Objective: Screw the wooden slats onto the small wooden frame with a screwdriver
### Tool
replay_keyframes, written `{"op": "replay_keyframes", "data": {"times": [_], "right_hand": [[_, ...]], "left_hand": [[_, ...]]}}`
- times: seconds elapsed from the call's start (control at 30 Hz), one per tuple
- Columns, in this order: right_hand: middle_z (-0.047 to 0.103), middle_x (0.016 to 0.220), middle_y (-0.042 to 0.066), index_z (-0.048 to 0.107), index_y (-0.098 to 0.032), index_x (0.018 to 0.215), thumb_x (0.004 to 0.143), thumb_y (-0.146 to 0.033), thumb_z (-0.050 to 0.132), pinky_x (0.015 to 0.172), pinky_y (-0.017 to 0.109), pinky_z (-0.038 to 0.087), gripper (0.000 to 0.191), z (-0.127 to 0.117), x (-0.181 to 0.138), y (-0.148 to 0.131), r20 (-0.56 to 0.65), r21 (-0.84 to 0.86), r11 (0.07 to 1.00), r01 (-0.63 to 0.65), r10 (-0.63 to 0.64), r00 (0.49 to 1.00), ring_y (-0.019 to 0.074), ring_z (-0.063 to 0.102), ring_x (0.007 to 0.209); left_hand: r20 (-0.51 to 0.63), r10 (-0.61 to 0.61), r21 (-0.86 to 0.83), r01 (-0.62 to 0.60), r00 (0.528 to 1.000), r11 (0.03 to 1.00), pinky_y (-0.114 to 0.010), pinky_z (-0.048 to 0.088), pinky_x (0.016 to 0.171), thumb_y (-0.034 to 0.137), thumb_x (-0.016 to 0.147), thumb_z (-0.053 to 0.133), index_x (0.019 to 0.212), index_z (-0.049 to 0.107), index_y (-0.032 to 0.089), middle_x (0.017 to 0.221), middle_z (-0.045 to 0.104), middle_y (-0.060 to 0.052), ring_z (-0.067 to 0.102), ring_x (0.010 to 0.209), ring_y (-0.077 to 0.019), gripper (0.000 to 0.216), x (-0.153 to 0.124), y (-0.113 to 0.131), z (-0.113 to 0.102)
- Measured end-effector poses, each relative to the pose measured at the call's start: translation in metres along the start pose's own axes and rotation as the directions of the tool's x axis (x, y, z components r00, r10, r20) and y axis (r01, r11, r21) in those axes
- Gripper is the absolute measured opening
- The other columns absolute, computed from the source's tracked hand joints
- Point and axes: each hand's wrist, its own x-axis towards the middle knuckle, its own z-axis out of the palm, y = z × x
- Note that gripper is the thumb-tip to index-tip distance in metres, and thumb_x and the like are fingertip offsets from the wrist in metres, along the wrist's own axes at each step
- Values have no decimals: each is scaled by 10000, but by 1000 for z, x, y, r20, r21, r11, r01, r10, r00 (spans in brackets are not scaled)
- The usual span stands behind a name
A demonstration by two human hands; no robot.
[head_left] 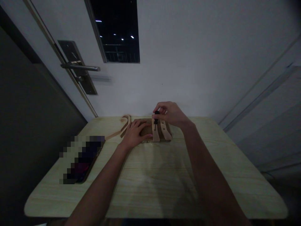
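My right hand (169, 114) grips a small black-handled screwdriver (156, 117) between thumb and fingers. Its metal shaft points down at a pale curved wooden strip (155, 136) that lies across a brown cork-like board (146, 129). To the right on the same board is a second pale wooden strip (166, 131) with small dark holes. My left hand (134, 133) rests with fingers spread over the board's left part. Whether the screwdriver tip sits in a screw is too small to tell.
Left of the board lie a curved wooden hook-like piece (128, 121) and a thin wooden stick (113, 135). A phone (90, 161), partly pixelated, is on the table's (145, 194) left side. Behind the table stands a white door with a metal handle (81, 67).
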Motion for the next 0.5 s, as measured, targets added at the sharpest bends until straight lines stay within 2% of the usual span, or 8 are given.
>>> {"op": "replay_keyframes", "data": {"times": [0.1,0.23,0.4,0.5], "right_hand": [[526,597,-22,558,-162,653,677,-407,736,554,248,328,304,2,1,-1,-40,-113,992,-62,57,998,90,432,553],[516,611,-16,477,-179,609,675,-439,735,570,261,310,372,6,1,0,-88,-192,980,-57,41,995,97,410,570],[621,770,5,583,-179,753,716,-366,703,593,246,375,225,3,0,1,-6,-6,998,61,-61,998,101,502,627],[643,730,4,640,-172,751,738,-310,680,598,242,413,144,-1,-1,0,62,55,998,36,-39,997,99,534,608]], "left_hand": [[7,-4,5,4,1000,1000,-500,328,1044,586,797,573,1224,553,307,1287,511,-39,404,1222,-278,510,0,0,0],[14,-4,3,4,1000,1000,-509,327,1041,586,801,568,1233,547,309,1300,497,-44,404,1222,-284,514,0,1,-1],[11,0,-13,0,1000,1000,-517,316,1047,583,799,573,1222,554,317,1304,498,-40,403,1224,-285,500,0,-1,0],[11,2,-9,-2,1000,1000,-509,314,1052,591,806,558,1227,548,311,1306,497,-42,401,1228,-280,506,0,-1,0]]}}
